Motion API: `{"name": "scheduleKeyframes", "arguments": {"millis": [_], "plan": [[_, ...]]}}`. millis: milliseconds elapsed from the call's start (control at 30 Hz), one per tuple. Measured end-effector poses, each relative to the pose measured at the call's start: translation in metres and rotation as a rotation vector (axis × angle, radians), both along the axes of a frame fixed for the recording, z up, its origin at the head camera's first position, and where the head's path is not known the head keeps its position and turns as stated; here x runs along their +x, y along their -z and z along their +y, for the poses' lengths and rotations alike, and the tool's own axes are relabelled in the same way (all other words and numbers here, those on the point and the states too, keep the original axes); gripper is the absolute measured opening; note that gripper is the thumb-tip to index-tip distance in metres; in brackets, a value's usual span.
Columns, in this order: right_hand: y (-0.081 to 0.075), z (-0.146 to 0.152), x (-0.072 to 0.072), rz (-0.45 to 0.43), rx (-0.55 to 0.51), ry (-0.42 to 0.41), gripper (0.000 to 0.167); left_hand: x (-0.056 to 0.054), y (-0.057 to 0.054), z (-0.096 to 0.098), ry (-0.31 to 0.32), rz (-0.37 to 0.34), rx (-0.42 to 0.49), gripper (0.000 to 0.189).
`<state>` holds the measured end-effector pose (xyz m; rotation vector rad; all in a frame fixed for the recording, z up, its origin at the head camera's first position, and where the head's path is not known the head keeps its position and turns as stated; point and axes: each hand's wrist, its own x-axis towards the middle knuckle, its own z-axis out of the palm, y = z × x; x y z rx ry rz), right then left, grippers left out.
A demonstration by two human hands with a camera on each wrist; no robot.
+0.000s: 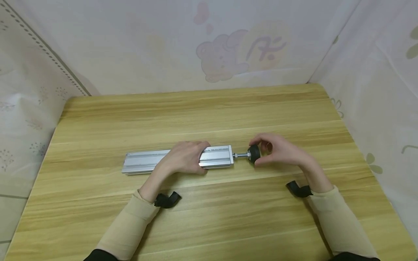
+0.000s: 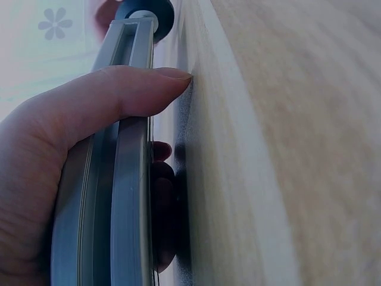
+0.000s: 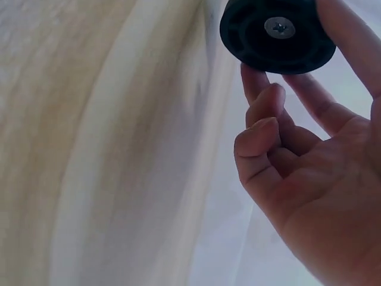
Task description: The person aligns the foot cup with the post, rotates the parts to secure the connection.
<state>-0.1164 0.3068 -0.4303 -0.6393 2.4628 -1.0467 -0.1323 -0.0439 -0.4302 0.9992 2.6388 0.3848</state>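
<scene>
A silver aluminium profile lies lengthwise across the middle of the table. From its right end plate sticks a threaded rod with nuts, carrying a black round levelling foot. My left hand grips the profile right of its middle; in the left wrist view the thumb crosses the slotted face and the fingertips show on the far side. With thumb and fingers, my right hand pinches the rim of the foot. The right wrist view shows the foot's hollow underside with a screw head at its centre.
The wood-grain table reaches back to a pale printed curtain, with more curtain at both sides. A black curved piece sits at the left wrist and a similar black piece at the right wrist.
</scene>
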Motion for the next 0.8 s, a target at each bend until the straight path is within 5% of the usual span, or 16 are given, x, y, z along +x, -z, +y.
{"name": "scheduleKeyframes", "arguments": {"millis": [333, 800], "plan": [[0.0042, 0.0070, -0.0057, -0.254, -0.091, 0.005, 0.047, -0.0003, 0.0011, -0.0003, -0.001, 0.007, 0.008, 0.065], [0.0033, 0.0039, -0.0049, -0.291, -0.069, 0.072, 0.034, 0.0001, 0.0023, -0.0007, -0.005, 0.013, -0.002, 0.066]]}}
